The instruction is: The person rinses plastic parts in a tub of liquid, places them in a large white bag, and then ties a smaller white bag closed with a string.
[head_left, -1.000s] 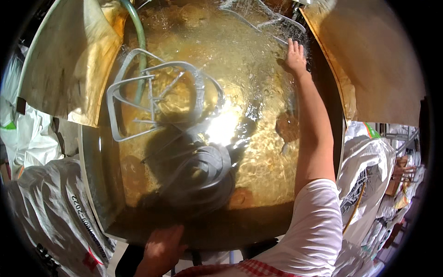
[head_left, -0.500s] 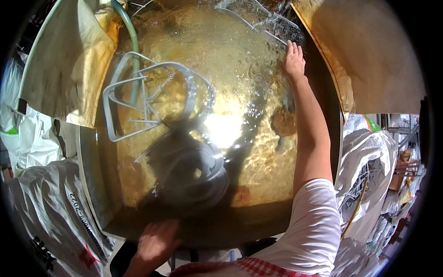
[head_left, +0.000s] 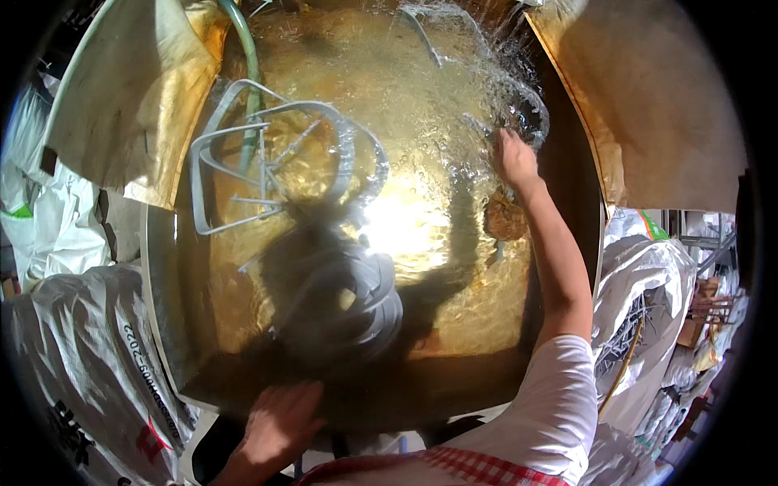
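A wide metal tub (head_left: pixel 158 308) of rippling, yellowish water lies before me. My right hand (head_left: pixel 516 159) reaches to its right side, fingers curled at the water surface. They close on a grey plastic strip frame (head_left: pixel 541 121), partly hidden by splashing water and glare. My left hand (head_left: pixel 279 421) is low at the near rim, slightly blurred, fingers stretched out and holding nothing visible. Another grey looped frame (head_left: pixel 347 154) with thin spokes stands partly out of the water at the left. A pile of grey rings (head_left: pixel 377 296) sits in shadow nearer to me.
A green hose (head_left: pixel 250 61) runs into the tub at the far left. Stained sheets (head_left: pixel 121 105) flank both far sides. White woven sacks (head_left: pixel 89 356) stand at left; an opened sack (head_left: pixel 648 275) with grey pieces is at right. A brown round lump (head_left: pixel 504 215) is near my right forearm.
My right hand has come nearer to me and its stretched fingers have curled. The grey frame beside it has shifted toward me with more splashing. My left hand stays near the rim.
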Motion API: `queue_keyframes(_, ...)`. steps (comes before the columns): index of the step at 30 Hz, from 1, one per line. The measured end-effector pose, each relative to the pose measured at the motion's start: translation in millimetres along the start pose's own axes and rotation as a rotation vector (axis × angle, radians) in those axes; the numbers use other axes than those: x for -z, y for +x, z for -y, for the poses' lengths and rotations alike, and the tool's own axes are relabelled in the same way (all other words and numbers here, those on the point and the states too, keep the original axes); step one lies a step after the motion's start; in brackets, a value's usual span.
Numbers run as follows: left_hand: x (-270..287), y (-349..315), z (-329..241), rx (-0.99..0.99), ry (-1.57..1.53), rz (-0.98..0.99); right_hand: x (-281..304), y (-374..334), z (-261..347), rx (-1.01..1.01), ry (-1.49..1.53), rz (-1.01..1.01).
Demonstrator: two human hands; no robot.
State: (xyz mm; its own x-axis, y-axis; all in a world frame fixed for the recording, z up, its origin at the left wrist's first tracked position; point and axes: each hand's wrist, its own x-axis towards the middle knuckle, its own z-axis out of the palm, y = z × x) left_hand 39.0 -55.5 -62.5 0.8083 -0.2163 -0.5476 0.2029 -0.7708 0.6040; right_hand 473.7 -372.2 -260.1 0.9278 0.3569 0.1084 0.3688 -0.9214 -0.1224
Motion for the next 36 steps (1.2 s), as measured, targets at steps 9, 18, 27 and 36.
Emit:
queue_keyframes(9, -17.3, -35.0, -28.4, -0.106, 0.066, 0.049, 78.0, -125.6, 31.2, 0.094, -0.078, 0.527)
queue_keyframes(18, -52.7, -49.3, -30.1, -0.17, 0.171, -0.027, 82.2, -124.2, 108.0, -0.22, -0.111, 0.512)
queue_keyframes(27, -59.9, -49.8, -32.2, -0.208, 0.157, -0.029, 24.2, -136.6, 125.1, -0.262, 0.194, 0.38)
queue_keyframes(36, -66.5, -56.0, -32.8, -0.254, 0.161, -0.13, 116.0, -145.4, 185.4, 0.08, 0.324, 0.088)
